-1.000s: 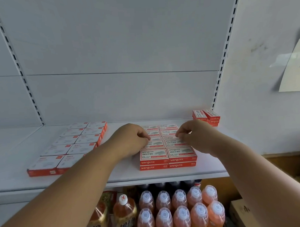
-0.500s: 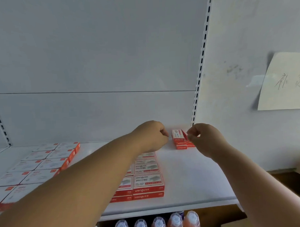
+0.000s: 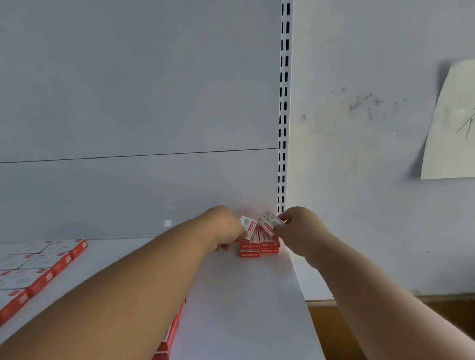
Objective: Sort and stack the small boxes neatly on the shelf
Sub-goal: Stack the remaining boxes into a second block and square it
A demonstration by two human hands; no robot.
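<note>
1 head-worn camera looks forward, slightly down, close over the white shelf [image 3: 248, 300].

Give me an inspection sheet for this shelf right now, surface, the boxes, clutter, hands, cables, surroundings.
Surface: white shelf, boxes on it in three groups.
Job's things: corner stack of red boxes by the back panel; left tilted box and right tilted box lifted above it; left rows lie flat; middle stack mostly hidden by the left forearm.
Clutter: nothing seen.
Grippers: left hand grips the left tilted box; right hand pinches the right tilted box.
Cables: nothing seen.
Surroundings: slotted upright, paper note on the wall.
</note>
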